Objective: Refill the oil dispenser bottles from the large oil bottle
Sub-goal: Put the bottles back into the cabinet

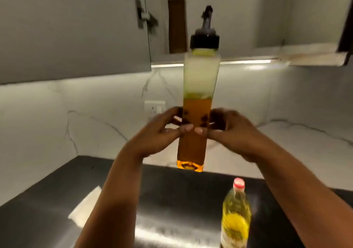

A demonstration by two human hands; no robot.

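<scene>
Left hand [162, 133] and right hand [231, 131] wrapped around the dispenser bottle [198, 104] from either side — held upright in the air above the dark surface [57, 200], black spout cap on, amber oil roughly half up. Near right: large oil bottle [236, 215] standing, red cap in place. Refilling apparently not begun — uncapping and pouring both left.

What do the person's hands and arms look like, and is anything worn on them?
Both forearms are bare up to the frame's lower edge: no sleeves, watch or bracelet show. The left hand and the right hand wear no gloves, and no rings are visible, though motion blur hides fine detail. The thumbnails look short and unpainted.
</scene>
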